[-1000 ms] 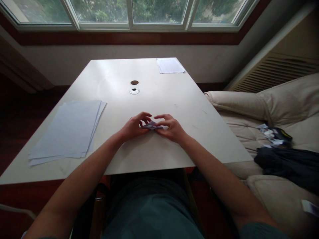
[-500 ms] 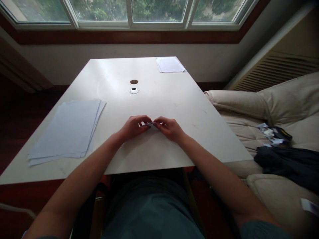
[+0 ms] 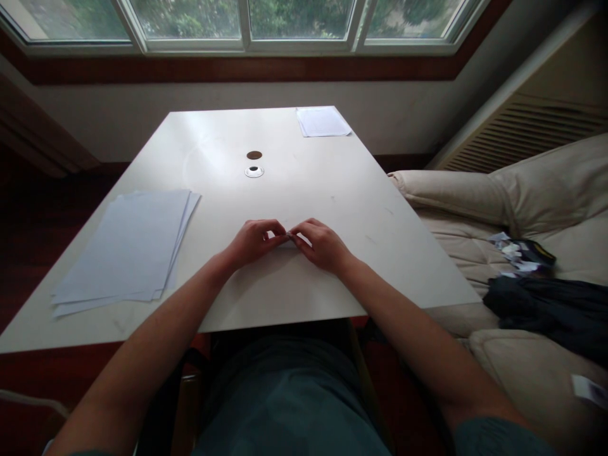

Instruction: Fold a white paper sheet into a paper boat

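Observation:
Both hands meet over the near middle of the white table (image 3: 304, 291). My left hand (image 3: 256, 240) is closed in a pinch, thumb and fingertips together on a small piece of folded paper (image 3: 288, 235). From the other side my right hand (image 3: 320, 244) pinches the same piece, its fingertips touching those of the left. Only a pale sliver of the paper shows between the fingers; its full shape is hidden.
A stack of white sheets (image 3: 128, 247) lies on the table's left side. Smaller papers (image 3: 323, 121) lie at the far right corner. A hole (image 3: 254, 155) and a ring-shaped cover (image 3: 254, 171) are near the middle. A beige sofa (image 3: 451, 196) holding dark cloth (image 3: 546, 310) stands to the right.
The fingers have shifted slightly around the paper, and less of it shows beside my left thumb. My right hand's thumb and forefinger have a wider gap behind the pinch.

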